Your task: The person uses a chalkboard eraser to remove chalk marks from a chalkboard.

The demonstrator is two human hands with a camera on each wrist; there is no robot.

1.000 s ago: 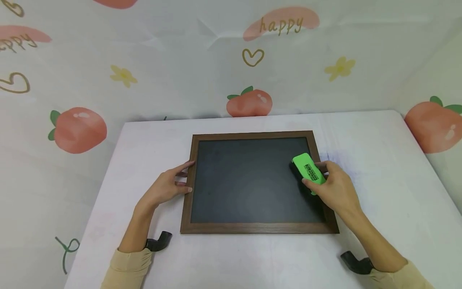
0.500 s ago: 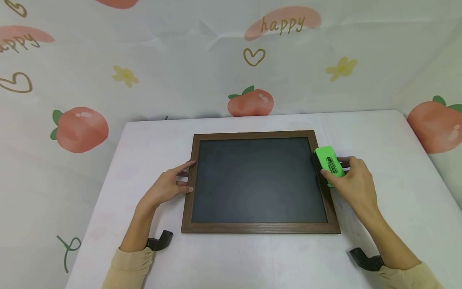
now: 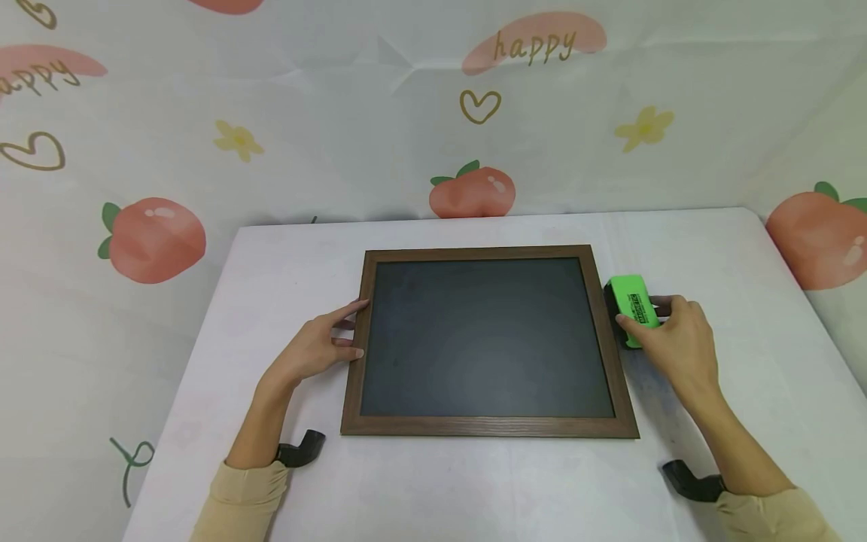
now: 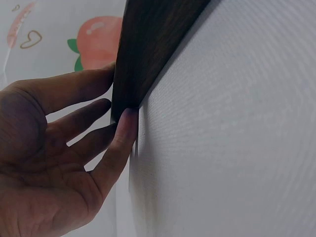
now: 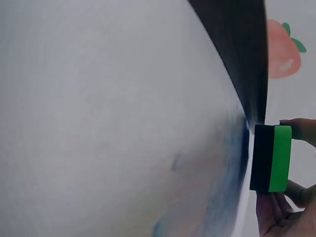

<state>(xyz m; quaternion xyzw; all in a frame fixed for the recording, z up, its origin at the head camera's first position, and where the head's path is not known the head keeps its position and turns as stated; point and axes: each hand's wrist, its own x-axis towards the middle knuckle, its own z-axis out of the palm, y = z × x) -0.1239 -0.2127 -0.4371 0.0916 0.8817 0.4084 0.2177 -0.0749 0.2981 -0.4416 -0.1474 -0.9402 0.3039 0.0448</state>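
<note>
A blackboard (image 3: 488,339) in a brown wooden frame lies on the white table. Against the frame's left edge, my left hand (image 3: 311,350) rests its thumb and fingertips, with the fingers only slightly bent. In the left wrist view those fingertips touch the dark frame (image 4: 153,44). My right hand (image 3: 680,342) pinches a blackboard eraser (image 3: 633,305) with a green top and black underside, just right of the frame's right edge. The right wrist view shows the eraser (image 5: 279,158) on its side, held between thumb and fingers and apart from the tabletop.
Bluish smudges (image 5: 222,182) mark the tabletop beside the board's right side. A black wrist mount (image 3: 301,449) sits at the left wrist and another mount (image 3: 692,482) at the right. A patterned cloth backdrop (image 3: 339,113) stands behind the table.
My right hand has carried the eraser rightward from the board's surface, across the right frame edge and just past it. My left hand has stayed at the left edge.
</note>
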